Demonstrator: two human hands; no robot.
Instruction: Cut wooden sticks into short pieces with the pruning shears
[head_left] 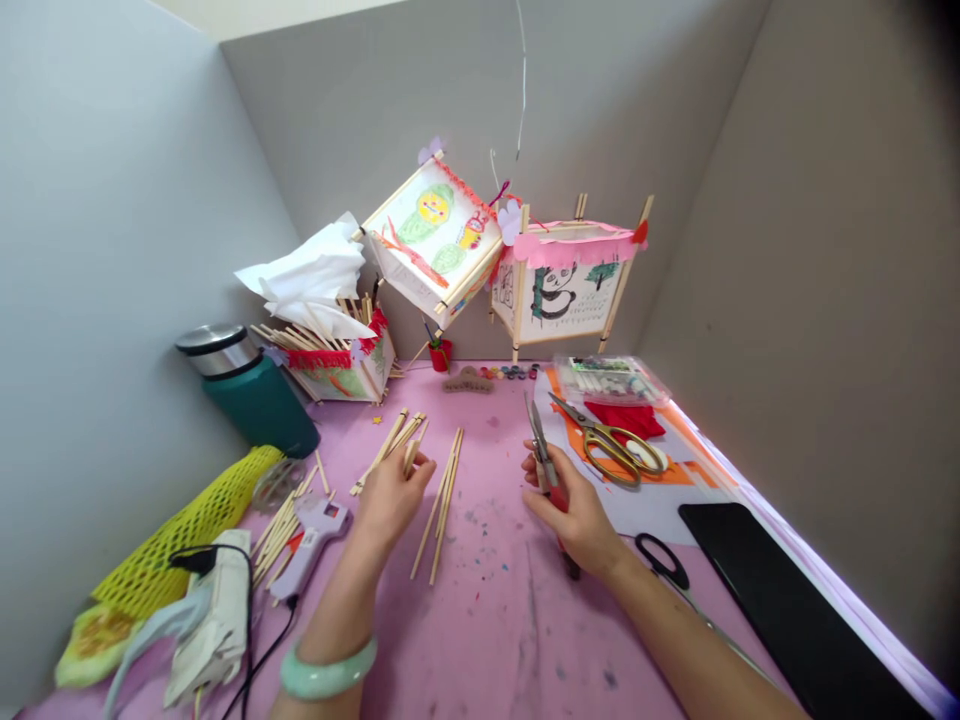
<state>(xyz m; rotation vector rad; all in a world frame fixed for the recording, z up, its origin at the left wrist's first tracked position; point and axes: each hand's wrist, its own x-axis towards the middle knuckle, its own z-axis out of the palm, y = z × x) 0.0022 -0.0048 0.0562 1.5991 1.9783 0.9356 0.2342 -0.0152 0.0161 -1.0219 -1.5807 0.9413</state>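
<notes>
My left hand [396, 490] is closed, fingers curled around a short piece of wooden stick [412, 456] that shows between thumb and fingers. Under and behind it lie bundled wooden sticks [390, 436] on the pink table. To the right of that hand, a few long loose sticks [448, 500] lie side by side. My right hand [576, 508] is wrapped round red-handled cutters [551, 475], their metal tips pointing away from me. Gold-handled scissors [616, 450] lie just beyond it on white and orange sheets.
Decorated paper lanterns [574, 290] stand or hang at the back. A purple glue gun [311, 545], power strip [217, 610] and teal bottle [259, 400] are at left. A black flat object [795, 600] and black-handled scissors [662, 560] lie right. The pink table [480, 640] has grey walls around it.
</notes>
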